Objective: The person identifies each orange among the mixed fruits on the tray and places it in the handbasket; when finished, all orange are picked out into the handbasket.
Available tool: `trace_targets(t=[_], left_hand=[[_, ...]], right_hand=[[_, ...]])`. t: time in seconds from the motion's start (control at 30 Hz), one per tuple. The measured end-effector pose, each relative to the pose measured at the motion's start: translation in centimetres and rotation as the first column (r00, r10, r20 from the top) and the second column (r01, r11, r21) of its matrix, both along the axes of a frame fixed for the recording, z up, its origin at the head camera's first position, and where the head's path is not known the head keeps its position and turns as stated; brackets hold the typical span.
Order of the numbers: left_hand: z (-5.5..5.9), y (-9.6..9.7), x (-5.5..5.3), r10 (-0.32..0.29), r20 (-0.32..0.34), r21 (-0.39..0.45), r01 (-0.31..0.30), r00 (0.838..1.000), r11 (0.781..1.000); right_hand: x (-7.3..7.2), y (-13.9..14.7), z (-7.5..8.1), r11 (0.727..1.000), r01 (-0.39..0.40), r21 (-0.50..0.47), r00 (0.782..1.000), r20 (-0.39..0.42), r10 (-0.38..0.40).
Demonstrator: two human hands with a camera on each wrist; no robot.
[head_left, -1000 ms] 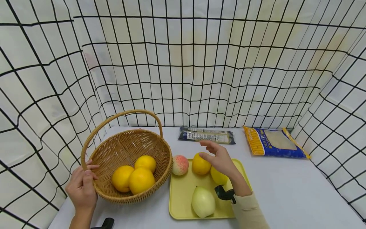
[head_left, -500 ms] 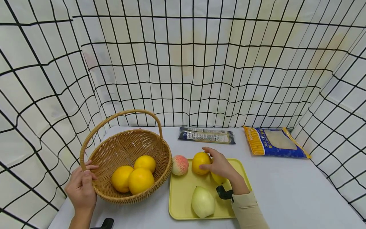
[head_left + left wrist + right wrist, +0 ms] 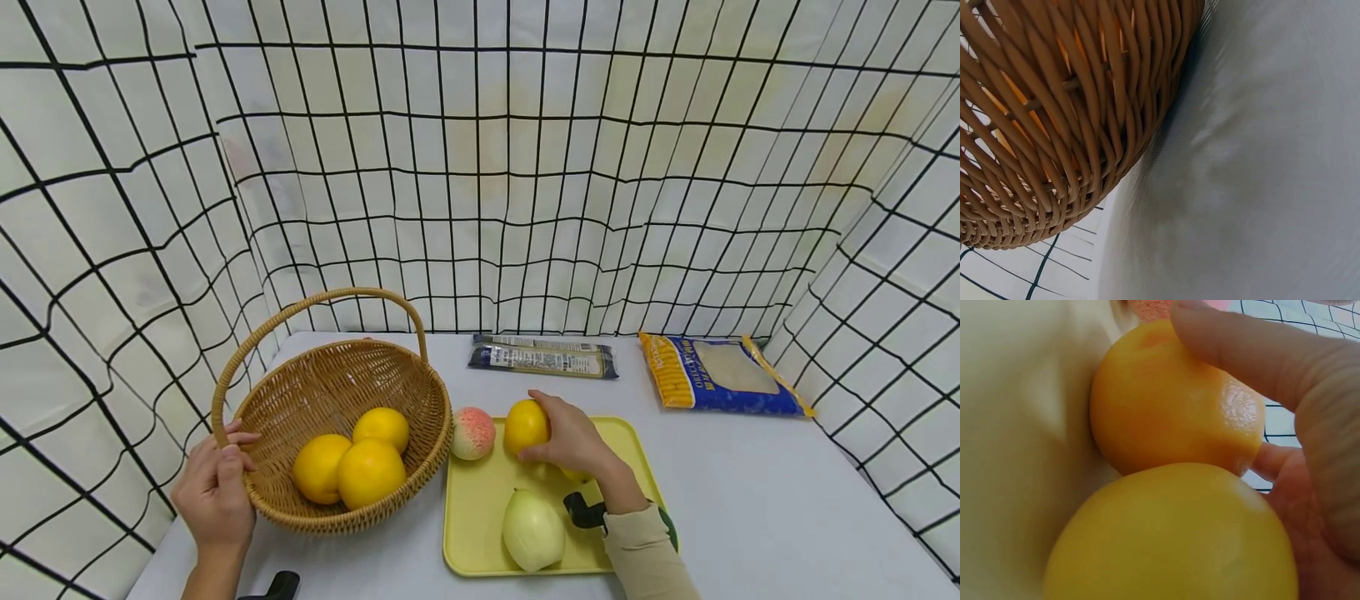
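Note:
At the left, a wicker basket (image 3: 258, 392) with a tall handle tilts toward me with three oranges (image 3: 372, 473) inside. My left hand (image 3: 217, 487) grips its rim at the handle's base, thumb outside and fingers over the edge. On the yellow tray (image 3: 474, 533), my right hand (image 3: 573, 437) holds another orange (image 3: 525, 427) between thumb and fingers. The right wrist view shows the thumb on that orange (image 3: 1160, 406), with a smooth yellow fruit (image 3: 1172, 537) right beside it. A peach (image 3: 472, 433) sits at the tray's far left corner; a pale green pear (image 3: 533, 531) lies nearer me.
A dark flat packet (image 3: 543, 357) lies behind the tray. Farther right is a blue and yellow bag (image 3: 723, 375). Black netting (image 3: 510, 175) over white sheeting encloses the white table (image 3: 757, 500) at the back and sides. The basket stands close to the tray's left edge.
My right hand has come down from above the orange, and its thumb and fingers have closed around it. My left hand and the basket have stayed in place.

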State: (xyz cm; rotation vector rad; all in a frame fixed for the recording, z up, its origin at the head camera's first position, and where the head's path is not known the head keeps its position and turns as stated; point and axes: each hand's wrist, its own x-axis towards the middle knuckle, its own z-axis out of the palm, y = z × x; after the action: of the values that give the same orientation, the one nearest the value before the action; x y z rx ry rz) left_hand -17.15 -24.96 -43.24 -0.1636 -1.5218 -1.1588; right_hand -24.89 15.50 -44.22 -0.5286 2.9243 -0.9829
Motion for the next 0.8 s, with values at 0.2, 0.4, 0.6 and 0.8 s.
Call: trace_targets(t=[0.2,0.4,0.6,0.8], left_hand=[[-0.1,0.0,0.0,0.015,0.012,-0.002,-0.015,1.000,1.000],[-0.2,0.0,0.1,0.014,0.009,-0.004,-0.014,1.000,1.000],[-0.9,-0.6,-0.3,0.008,0.007,-0.012,-0.008,1.000,1.000],[-1.5,-1.2,-0.7,0.010,0.007,-0.017,-0.010,1.000,1.000]], right_hand=[[0.0,-0.2,-0.2,0.999,0.031,-0.011,0.999,-0.003,-0.031],[0.1,-0.3,-0.1,0.996,0.040,-0.074,0.999,0.023,-0.039],[0.4,-0.6,0.9,0.986,0.033,-0.164,0.999,0.000,-0.034],[1.2,-1.9,2.8,0.956,0.007,-0.295,0.999,-0.041,-0.020]])
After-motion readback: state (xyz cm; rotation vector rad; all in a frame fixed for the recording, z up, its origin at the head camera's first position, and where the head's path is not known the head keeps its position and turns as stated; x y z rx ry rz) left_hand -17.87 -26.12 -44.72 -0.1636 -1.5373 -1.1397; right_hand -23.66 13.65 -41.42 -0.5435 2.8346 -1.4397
